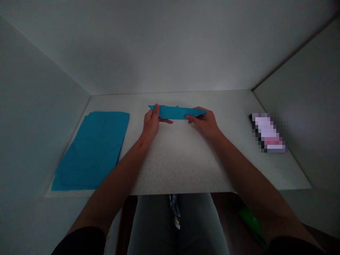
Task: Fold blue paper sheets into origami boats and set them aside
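Observation:
A folded strip of blue paper point(172, 113), pointed at both ends, is held level above the far middle of the white table. My left hand point(152, 122) grips its left part, thumb on the near face and fingers behind. At the right end my right hand point(203, 121) pinches it, with the thumb along the lower edge and the other fingers partly hidden behind. A small peak of paper shows at the middle of the upper edge. To the left lies a stack of blue paper sheets point(92, 150), close to my left forearm.
The white table point(180, 159) is closed in by a back wall point(170, 49) and side walls. A blurred-out phone-like object point(268, 132) lies at the right. Something green point(251, 221) is below the table edge, beside my legs.

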Demonstrator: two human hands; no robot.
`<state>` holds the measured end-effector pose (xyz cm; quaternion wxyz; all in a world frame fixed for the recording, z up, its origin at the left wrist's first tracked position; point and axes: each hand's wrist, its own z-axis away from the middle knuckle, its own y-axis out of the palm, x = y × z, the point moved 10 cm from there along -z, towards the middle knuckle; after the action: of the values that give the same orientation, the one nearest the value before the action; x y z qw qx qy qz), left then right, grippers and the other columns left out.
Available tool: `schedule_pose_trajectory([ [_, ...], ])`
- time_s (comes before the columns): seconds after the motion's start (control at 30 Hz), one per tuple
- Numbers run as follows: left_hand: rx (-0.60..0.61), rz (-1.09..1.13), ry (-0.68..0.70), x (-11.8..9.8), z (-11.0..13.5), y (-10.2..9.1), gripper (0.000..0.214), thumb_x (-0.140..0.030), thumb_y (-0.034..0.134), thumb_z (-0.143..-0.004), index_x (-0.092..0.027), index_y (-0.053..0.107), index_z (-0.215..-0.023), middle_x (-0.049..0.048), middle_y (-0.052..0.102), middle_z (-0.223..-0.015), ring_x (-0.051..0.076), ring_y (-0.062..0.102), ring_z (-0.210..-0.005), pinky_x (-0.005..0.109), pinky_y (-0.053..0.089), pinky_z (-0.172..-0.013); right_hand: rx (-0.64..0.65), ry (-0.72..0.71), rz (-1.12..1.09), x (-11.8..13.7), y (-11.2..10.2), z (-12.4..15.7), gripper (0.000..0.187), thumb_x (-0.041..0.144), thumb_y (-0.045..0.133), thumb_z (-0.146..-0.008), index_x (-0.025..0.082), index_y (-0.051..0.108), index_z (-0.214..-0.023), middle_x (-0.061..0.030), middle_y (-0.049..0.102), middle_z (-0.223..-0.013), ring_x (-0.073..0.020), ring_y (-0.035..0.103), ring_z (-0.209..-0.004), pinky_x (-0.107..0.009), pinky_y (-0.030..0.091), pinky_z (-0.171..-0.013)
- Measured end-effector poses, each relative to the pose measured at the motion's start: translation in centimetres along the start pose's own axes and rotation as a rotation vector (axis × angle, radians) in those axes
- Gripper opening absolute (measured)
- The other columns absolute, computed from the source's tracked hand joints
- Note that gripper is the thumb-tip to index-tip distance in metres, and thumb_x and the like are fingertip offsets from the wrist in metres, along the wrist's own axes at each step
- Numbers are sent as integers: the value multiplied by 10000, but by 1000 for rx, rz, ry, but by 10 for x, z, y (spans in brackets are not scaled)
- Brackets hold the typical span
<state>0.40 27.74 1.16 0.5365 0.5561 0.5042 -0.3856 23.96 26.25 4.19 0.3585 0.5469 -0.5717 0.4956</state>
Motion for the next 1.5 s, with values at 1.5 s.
schedule_pose_trajectory([
  [1.5,-140,-59,85,-17,-4,-23,582,-801,708,-935,-222,665,-913,-12,641,-699,113,615,-511,223,500,-435,37,98,149,-15,-10,2,880,936,408,-996,225,788,-642,-93,763,-710,-254,738,-799,-421,600,-927],
])
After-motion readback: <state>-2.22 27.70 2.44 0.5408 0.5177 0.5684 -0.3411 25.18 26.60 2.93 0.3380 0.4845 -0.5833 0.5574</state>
